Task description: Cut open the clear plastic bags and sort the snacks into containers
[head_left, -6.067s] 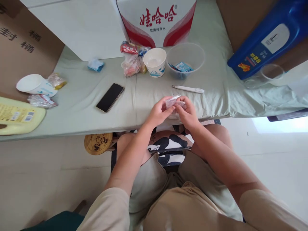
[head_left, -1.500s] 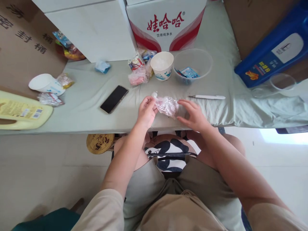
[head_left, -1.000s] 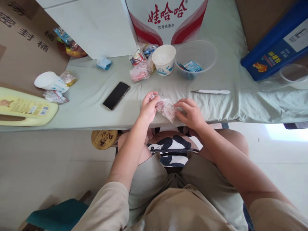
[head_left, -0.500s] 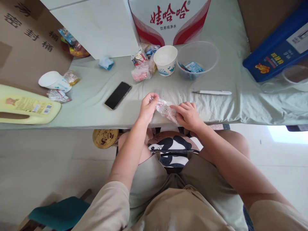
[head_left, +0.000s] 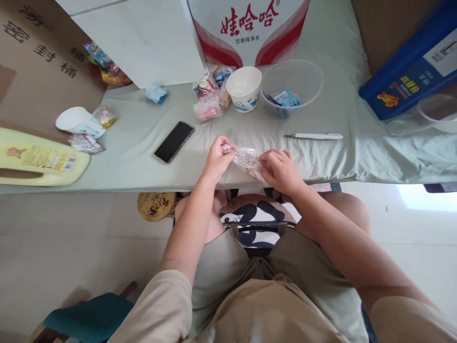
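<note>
Between my hands, near the front edge of the cloth-covered table (head_left: 132, 166), is a crinkled clear plastic bag (head_left: 248, 159) with small reddish bits inside. My left hand (head_left: 218, 159) pinches its left end between thumb and fingers. At the other end, the curled fingers of my right hand (head_left: 280, 169) grip the plastic. Beyond the bag stand a white paper cup (head_left: 244, 90) and a clear plastic bowl (head_left: 314, 93) with blue packets (head_left: 287, 99) in it. What exactly the bag contains is too small to tell.
A phone (head_left: 174, 142) lies left of my hands, a white pen-like tool (head_left: 314, 136) to the right. Wrapped packets (head_left: 209, 105) sit by the cup. A tipped paper cup (head_left: 80, 121) and yellow jug (head_left: 43, 159) are at left, a blue container (head_left: 403, 71) at right. Boxes line the back.
My right hand's index finger, stretched along the bag before, is now curled in against it. My left hand's grip has shifted slightly, and the plastic between the hands looks more drawn out.
</note>
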Demonstrator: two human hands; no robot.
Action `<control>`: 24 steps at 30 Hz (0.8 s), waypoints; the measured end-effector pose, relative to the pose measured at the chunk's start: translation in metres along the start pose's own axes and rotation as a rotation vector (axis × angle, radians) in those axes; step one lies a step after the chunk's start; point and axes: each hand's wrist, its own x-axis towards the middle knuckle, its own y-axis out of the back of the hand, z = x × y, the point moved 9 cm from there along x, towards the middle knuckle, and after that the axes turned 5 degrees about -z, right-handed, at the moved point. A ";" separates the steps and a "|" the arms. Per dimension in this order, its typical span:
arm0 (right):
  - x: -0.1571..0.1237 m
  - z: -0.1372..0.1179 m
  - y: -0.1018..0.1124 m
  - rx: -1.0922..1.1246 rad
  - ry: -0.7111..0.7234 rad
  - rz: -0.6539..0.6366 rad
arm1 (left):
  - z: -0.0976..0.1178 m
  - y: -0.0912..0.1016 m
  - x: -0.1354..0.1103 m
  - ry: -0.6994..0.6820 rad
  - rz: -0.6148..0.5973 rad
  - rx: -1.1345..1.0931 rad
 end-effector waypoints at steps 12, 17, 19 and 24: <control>-0.001 -0.007 -0.006 -0.005 0.084 -0.012 | 0.011 -0.022 -0.007 -0.105 -0.226 0.458; -0.003 -0.007 0.005 -0.045 0.057 0.093 | 0.016 -0.014 -0.005 -0.153 -0.138 0.373; -0.006 0.001 0.015 -0.038 0.010 0.158 | 0.017 -0.007 -0.003 -0.148 -0.093 0.339; -0.010 0.024 0.039 0.047 -0.110 0.287 | 0.017 0.009 0.001 -0.163 0.017 0.270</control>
